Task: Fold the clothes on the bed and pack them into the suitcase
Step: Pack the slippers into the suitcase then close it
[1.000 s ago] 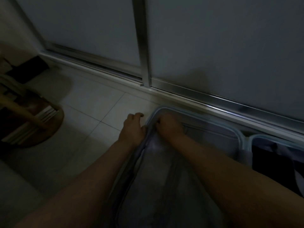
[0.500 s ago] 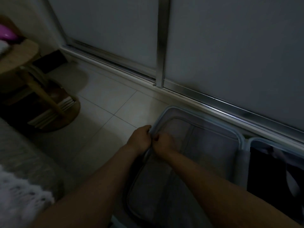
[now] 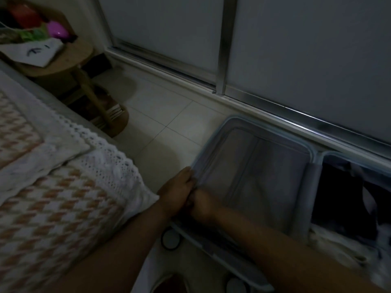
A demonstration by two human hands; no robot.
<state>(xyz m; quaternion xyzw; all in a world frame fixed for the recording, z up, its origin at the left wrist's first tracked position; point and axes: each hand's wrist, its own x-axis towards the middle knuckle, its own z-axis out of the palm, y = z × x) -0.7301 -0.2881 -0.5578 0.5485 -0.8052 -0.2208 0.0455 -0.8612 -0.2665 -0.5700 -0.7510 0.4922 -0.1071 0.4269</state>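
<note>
Suitcase [image 3: 271, 132], lying open at right of frame. The left hand [image 3: 177, 190], curled over its rim, and the right hand [image 3: 202, 205], pinching the divider [image 3: 264, 176] edge, have been drawn from the far corner to lower centre. The divider is judged nearly closed.

One open pale-blue hard-shell suitcase [image 3: 275, 176], two round dark wheels [image 3: 170, 240] [image 3: 234, 285] at its near edge, one round wooden table [image 3: 69, 60] far left.

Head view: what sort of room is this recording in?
Most likely a bedroom: a made bed on the left, a small wooden side table beside it, and an open suitcase on the tiled floor by sliding doors.
</note>
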